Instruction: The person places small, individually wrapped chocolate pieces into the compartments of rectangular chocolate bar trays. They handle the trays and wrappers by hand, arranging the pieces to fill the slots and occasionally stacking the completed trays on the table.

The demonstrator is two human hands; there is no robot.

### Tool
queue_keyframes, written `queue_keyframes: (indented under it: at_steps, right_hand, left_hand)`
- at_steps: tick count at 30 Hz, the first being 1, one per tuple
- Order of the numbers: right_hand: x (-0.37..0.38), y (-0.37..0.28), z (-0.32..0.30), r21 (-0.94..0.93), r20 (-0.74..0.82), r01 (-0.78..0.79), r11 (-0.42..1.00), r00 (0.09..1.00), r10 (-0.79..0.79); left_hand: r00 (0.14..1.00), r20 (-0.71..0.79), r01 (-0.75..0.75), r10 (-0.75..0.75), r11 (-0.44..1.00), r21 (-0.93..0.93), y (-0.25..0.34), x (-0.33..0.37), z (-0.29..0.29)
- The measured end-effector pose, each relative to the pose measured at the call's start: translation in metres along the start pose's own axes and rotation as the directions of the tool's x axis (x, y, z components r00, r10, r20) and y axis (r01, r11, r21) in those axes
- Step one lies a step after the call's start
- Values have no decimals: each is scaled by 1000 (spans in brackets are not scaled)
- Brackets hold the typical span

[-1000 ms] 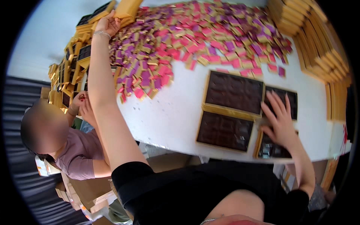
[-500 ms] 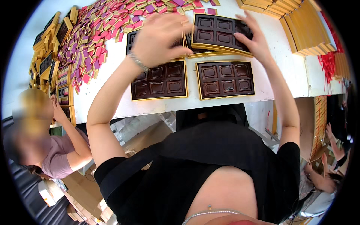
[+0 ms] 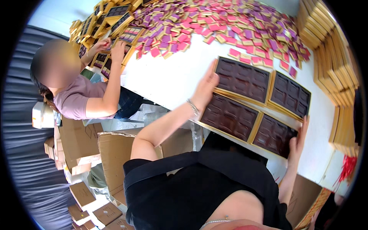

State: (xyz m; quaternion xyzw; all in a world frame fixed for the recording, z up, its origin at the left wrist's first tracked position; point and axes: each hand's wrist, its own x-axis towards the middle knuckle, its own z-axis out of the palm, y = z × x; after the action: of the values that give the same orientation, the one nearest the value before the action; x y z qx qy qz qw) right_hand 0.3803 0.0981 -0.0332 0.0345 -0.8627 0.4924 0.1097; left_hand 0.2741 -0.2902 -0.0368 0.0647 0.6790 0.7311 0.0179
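Several gold-rimmed boxes with dark brown compartment trays lie close together in two rows on the white table. My left hand is open against the left side of the group, its thumb by the far left box. Below it sits the near left box. My right hand lies along the right edge with fingers stretched out, its thumb at the near right box. The far right box stands behind that one. The compartments in these trays look unfilled.
Pink, purple and gold small pieces are heaped across the back of the table. Stacked gold boxes rise at the right, near red ribbons. At the left a co-worker handles trays. Cardboard boxes stand below.
The view has swung to the left. The box that lay askew in the far row now sits flat in line with the others, and both my hands have come down to the group's outer sides.
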Motion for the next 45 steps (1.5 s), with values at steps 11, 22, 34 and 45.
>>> queue_keyframes:
  at_steps: [11, 22, 34, 45]
  right_hand:
    - [6, 50, -16, 304, -162, -24, 953, 984, 76]
    - [4, 34, -18, 180, -214, -226, 957, 941, 262]
    - [64, -37, -14, -80, -498, -60, 995, 867, 12]
    - [32, -110, -31, 844, 17, -194, 500, 942, 336]
  left_hand:
    - [738, 180, -407, 650, 217, 887, 45, 225, -159]
    - [819, -342, 541, 461, -422, 727, 48, 471, -262]
    - [494, 565, -204, 661, -543, 814, 150, 303, -184]
    - [-283, 728, -956, 625, -245, -161, 149, 36, 40]
